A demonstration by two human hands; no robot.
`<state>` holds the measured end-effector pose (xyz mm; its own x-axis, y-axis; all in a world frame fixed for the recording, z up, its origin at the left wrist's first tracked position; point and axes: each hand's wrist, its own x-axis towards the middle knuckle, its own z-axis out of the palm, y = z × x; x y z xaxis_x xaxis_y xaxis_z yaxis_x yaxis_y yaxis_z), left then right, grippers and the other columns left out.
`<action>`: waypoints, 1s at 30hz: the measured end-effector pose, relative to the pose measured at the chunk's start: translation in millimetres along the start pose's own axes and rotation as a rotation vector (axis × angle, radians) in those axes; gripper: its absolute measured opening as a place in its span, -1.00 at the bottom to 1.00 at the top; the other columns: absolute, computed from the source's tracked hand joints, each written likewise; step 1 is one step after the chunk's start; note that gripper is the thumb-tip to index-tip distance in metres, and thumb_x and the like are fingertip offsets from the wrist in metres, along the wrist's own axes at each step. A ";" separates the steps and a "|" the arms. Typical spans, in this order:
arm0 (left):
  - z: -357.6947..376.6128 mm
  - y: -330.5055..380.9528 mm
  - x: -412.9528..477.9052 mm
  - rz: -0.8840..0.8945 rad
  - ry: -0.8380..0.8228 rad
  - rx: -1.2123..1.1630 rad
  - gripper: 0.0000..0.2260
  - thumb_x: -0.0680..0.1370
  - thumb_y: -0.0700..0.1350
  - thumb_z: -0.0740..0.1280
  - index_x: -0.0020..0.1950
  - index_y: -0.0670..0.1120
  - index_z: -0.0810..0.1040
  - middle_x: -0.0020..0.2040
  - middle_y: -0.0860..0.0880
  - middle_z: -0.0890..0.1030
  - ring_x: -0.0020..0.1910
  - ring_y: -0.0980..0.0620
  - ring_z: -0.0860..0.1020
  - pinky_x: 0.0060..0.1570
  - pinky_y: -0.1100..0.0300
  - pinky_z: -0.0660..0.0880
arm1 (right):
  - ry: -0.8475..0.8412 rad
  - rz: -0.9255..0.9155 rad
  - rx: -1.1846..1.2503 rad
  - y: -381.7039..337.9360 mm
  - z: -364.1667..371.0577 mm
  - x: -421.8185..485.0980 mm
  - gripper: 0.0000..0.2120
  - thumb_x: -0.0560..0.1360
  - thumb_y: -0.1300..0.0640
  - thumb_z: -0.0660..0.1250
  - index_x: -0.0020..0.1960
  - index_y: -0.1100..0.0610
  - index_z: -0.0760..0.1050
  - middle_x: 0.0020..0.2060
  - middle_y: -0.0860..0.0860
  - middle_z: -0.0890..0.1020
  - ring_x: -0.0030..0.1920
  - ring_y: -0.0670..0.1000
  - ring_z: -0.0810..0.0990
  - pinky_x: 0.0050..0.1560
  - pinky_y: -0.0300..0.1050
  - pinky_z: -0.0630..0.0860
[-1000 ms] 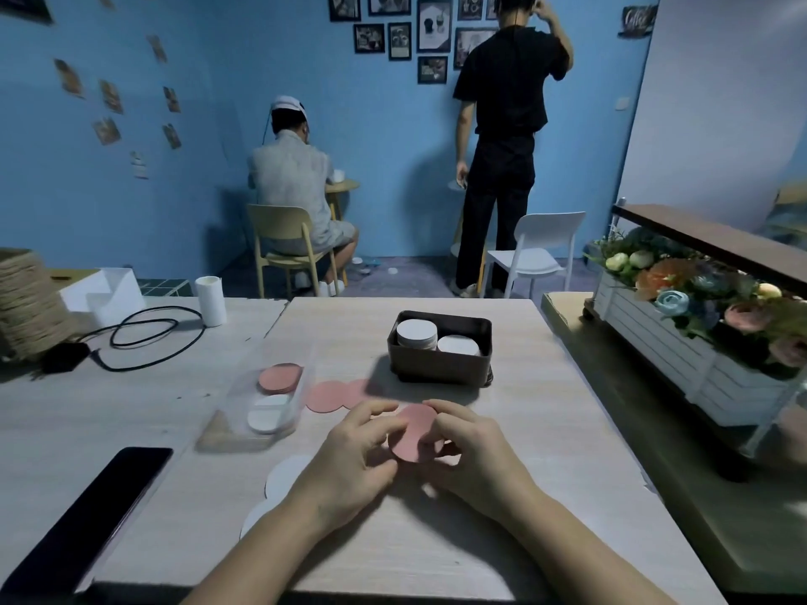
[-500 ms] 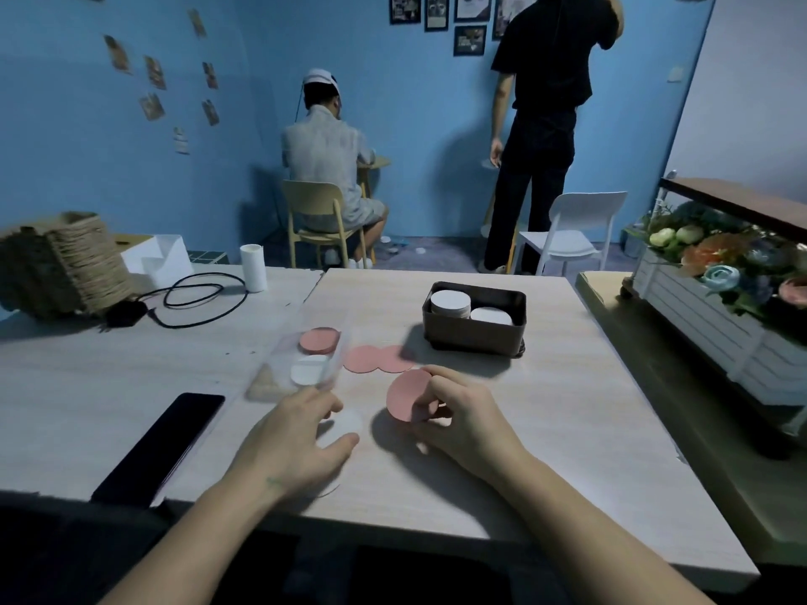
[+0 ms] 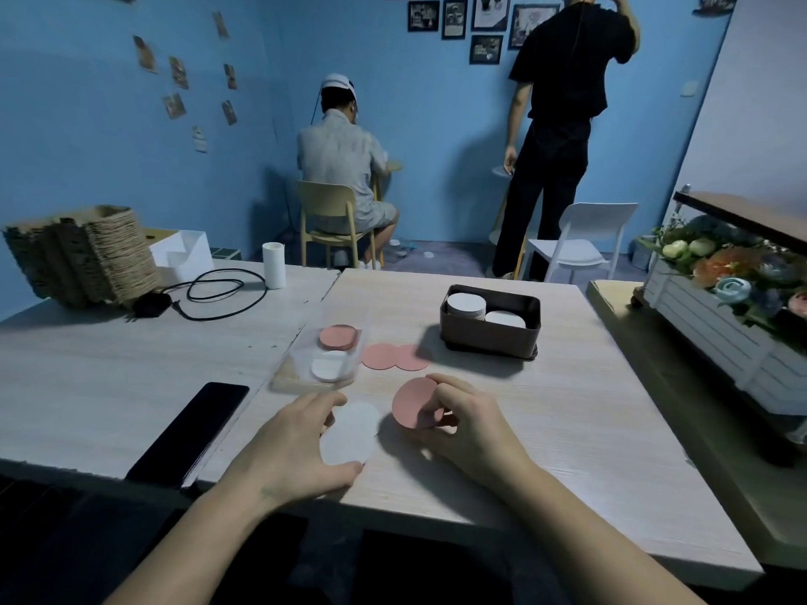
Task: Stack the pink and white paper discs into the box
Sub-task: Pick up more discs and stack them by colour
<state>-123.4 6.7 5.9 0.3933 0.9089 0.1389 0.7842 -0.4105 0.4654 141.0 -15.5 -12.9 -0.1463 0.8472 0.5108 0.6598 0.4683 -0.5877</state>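
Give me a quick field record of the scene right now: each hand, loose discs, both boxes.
left hand: on white discs lying on table
right hand: holding pink disc, tilted up
loose pink discs: two, overlapping, flat on table
brown box: two white stacks inside
clear box: one pink stack, one white stack

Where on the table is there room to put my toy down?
Bare wood lies right of the right hand, out to the table edge, and in front of the brown box. Another patch lies between the phone and the black cable. It's crowded around the clear tray, the loose pink discs and both hands.
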 end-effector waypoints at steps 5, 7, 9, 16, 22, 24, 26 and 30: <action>8.1 20.9 21.0 0.121 0.112 -0.162 -0.27 0.23 0.19 0.47 0.38 0.12 0.37 0.08 0.23 0.43 0.05 0.21 0.50 0.02 0.22 0.56 | 0.012 0.032 -0.020 6.5 -8.7 -2.6 -0.74 0.30 0.24 0.57 -0.23 0.10 0.48 -0.11 -0.07 0.59 -0.16 -0.07 0.56 -0.20 -0.07 0.58; 16.7 37.4 34.3 0.177 0.166 -0.210 -0.31 0.25 0.15 0.47 0.37 0.13 0.39 0.09 0.18 0.45 0.07 0.22 0.49 0.03 0.27 0.53 | 0.028 0.031 -0.015 8.9 -11.6 -4.7 -0.71 0.31 0.20 0.60 -0.23 0.08 0.47 -0.12 -0.06 0.60 -0.17 -0.07 0.56 -0.20 -0.12 0.58; 27.0 50.5 48.1 0.197 0.197 -0.266 -0.32 0.26 0.12 0.48 0.37 0.10 0.41 0.10 0.15 0.48 0.07 0.18 0.51 0.04 0.28 0.53 | 0.059 0.045 0.002 12.3 -15.8 -7.1 -0.69 0.32 0.20 0.62 -0.21 0.06 0.46 -0.10 -0.04 0.62 -0.19 -0.07 0.57 -0.20 -0.15 0.59; 58.4 82.2 80.8 0.229 0.116 -0.462 -0.46 0.30 0.05 0.52 0.27 0.10 0.54 0.15 0.25 0.52 0.13 0.26 0.53 -0.01 0.20 0.62 | 0.102 0.125 0.062 26.2 -49.1 -10.3 -0.63 0.35 0.32 0.53 0.08 0.05 0.55 -0.20 -0.20 0.58 -0.22 -0.12 0.56 -0.15 -0.33 0.56; 69.6 103.5 95.2 0.278 0.038 -0.641 -0.68 0.37 -0.11 0.60 0.07 0.07 0.64 0.15 0.11 0.51 0.18 0.10 0.54 -0.06 0.28 0.61 | 0.132 0.258 0.135 38.0 -62.8 -0.6 -0.47 0.34 0.23 0.61 -0.09 -0.17 0.30 0.05 -0.01 0.68 -0.18 -0.18 0.65 -0.09 -0.17 0.66; 70.2 104.2 100.8 0.245 0.042 -0.691 -0.70 0.35 -0.09 0.62 0.04 0.08 0.68 0.15 0.14 0.49 0.19 0.08 0.56 -0.06 0.24 0.63 | 0.131 0.261 0.146 40.2 -65.3 3.3 -0.46 0.34 0.24 0.62 -0.08 -0.13 0.28 0.10 -0.03 0.66 -0.20 -0.22 0.63 -0.13 -0.28 0.62; 69.3 104.9 107.5 0.252 0.057 -0.698 -0.68 0.31 0.05 0.60 0.03 0.11 0.68 0.13 0.19 0.48 0.21 0.05 0.57 0.03 0.21 0.64 | 0.118 0.273 0.142 43.8 -68.3 7.2 -0.48 0.34 0.20 0.63 -0.07 -0.07 0.29 0.17 -0.05 0.64 -0.25 -0.22 0.60 -0.17 -0.35 0.56; 63.1 113.5 121.9 0.313 0.120 -0.594 -0.63 0.28 0.13 0.54 0.06 0.16 0.64 0.12 0.20 0.49 0.23 0.08 0.54 0.15 0.17 0.61 | 0.086 0.184 0.038 50.6 -81.6 18.7 -0.60 0.33 0.05 0.62 -0.09 -0.11 0.39 0.21 -0.02 0.63 -0.25 -0.10 0.58 -0.24 -0.28 0.56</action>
<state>43.8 66.2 20.5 0.4755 0.7701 0.4253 0.2322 -0.5761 0.7837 231.8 3.5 18.1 0.0387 0.8952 0.4439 0.6409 0.3186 -0.6984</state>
